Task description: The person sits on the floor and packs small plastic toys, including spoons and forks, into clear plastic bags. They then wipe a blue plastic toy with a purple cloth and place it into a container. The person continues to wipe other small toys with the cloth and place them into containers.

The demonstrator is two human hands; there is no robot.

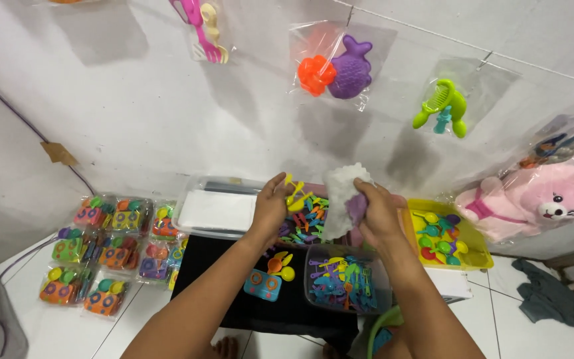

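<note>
Two bare forearms are rising from the bottom edge of the frame toward the middle, over a black mat [220, 279] where a blue toy stove [262, 285] and a clear tub of blue and purple plastic utensils [344, 282] are sitting. At centre frame, the left hand [272, 207] is pinching a small yellow plastic piece [293, 193] between thumb and fingertips, while the right hand [379, 211] is closing around a crumpled clear plastic bag [344, 193] with a purple toy piece [355, 209] showing against its palm. The yellow piece is lying just to the left of the bag's bunched top, its long axis tilting up and to the right toward the bag, and the left hand is plainly the nearer of the two to it. Beneath both hands, a tray of mixed coloured clips [307, 223] is lying. A yellow bin of toy spoons [446, 240] is standing at right of centre, and a pink plush toy [539, 199] is resting in its bag at the right edge. Packed toy sets [104, 249] are lying in rows on the white floor at lower left, and bagged toys are hanging on the wall along the top, among them an orange and purple mould set [337, 70]
</note>
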